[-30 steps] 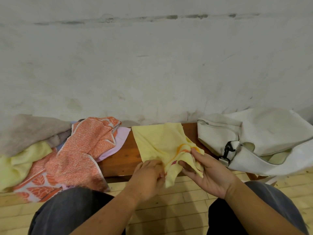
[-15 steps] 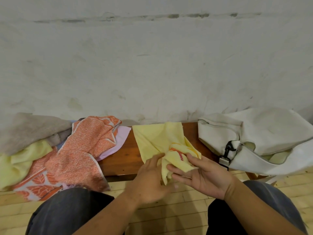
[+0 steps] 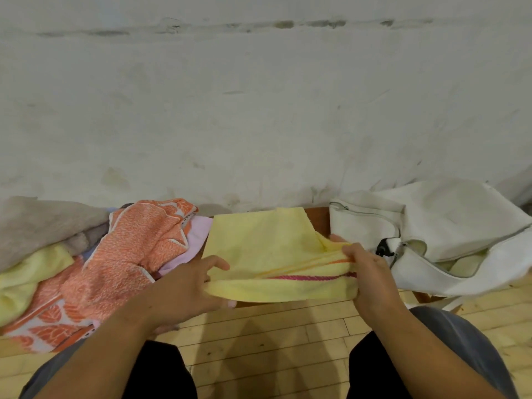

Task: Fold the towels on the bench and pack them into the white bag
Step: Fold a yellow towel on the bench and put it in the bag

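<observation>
Here | both hands [image 3: 187, 286] [image 3: 367, 273] gripping yellow towel [image 3: 264, 246] | wooden bench [image 3: 321, 220] (scuffed wall [image 3: 259, 110] behind)

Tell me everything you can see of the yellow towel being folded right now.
The yellow towel looks like soft pale terry with a pink stripe near one edge. Its far part lies flat on the wooden bench; the near edge is stretched taut between the left hand and right hand, both gripping it.
</observation>
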Demonstrator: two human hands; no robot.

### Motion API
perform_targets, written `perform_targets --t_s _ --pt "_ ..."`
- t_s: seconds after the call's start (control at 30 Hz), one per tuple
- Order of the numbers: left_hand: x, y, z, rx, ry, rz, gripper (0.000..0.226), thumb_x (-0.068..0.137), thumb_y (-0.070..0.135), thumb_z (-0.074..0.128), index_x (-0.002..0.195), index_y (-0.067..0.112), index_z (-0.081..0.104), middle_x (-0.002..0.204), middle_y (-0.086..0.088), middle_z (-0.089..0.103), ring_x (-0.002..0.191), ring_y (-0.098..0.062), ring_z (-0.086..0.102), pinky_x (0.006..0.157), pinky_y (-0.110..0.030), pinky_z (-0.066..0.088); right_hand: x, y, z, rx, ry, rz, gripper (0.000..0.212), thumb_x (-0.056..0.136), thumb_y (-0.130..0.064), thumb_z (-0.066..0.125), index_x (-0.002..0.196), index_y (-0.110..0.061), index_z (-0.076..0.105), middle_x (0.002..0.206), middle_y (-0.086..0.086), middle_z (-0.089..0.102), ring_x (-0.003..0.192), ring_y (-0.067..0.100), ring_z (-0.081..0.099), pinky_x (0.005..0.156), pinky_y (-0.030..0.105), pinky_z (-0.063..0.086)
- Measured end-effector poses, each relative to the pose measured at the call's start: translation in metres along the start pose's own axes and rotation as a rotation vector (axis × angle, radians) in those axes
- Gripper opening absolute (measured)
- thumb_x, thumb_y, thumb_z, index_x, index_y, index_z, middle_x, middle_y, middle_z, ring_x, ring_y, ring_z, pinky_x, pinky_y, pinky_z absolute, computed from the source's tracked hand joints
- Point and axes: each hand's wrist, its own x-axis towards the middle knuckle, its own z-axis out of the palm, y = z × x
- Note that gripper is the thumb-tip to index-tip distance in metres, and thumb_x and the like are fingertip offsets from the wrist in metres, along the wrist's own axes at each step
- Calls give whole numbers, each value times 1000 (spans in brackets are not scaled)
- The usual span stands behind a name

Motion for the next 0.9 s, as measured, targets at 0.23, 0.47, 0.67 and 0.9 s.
perform_targets --t_s 0.23,0.47,0.67,0.9 --pt "15 -42 4 526 -103 -24 16 94 31 55 100 27 69 82 15 53 89 -8 58 86 -28 47 4 20 14 -430 -61 21 29 94 -29 66 69 -13 64 69 5 57 65 22 56 63 37 44" --pt "8 -12 13 -99 113 122 16 97 30 48 92 21 61 83 11 61 75 -1 56 68 -16 47 34 23 14 -1251 -98 73 28 93 -52 60 96 -26 50 92 -5 59 83 13 55 63 27 39" --pt "20 -10 17 2 78 42 8 97 40 50 92 38 44 70 1 58 59 -9 56 66 -35 46 54 9 7 -1055 -219 159 42 91 -41 70 63 -16 51 61 -2 48 62 15 49 59 27 40" --pt "32 -7 30 206 -97 -229 66 99 63 36 154 27 26 126 -10 64 82 -14 68 75 -27 45 45 2 11 -82 -92 322 22 107 -22 49 112 -6 63 103 16 71 93 29 70 76 44 59"
